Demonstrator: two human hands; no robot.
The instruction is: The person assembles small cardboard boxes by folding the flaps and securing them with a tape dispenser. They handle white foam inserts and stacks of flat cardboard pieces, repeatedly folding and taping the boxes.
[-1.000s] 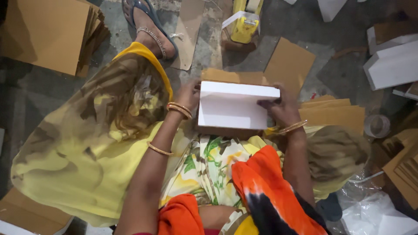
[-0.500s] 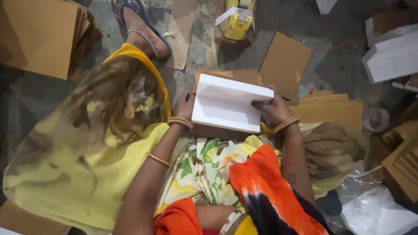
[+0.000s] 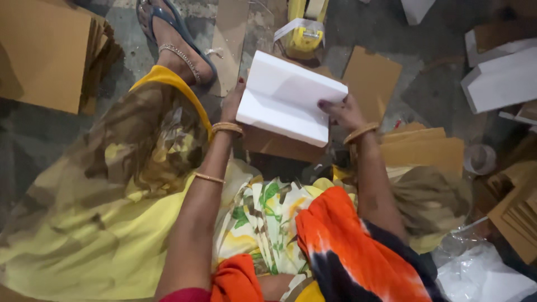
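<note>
Both hands on folded white card [image 3: 288, 98]: left hand [image 3: 232, 103] grips left edge, right hand [image 3: 341, 112] pinches right edge; brown cardboard sheets [image 3: 425, 148] on floor alongside.

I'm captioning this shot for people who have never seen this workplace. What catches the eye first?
The folded white card piece, held up at centre between the left hand and the right hand, stands out against the grey floor. Next come the bright yellow and orange clothing filling the lower frame, and the brown cardboard stack at upper left.
</note>
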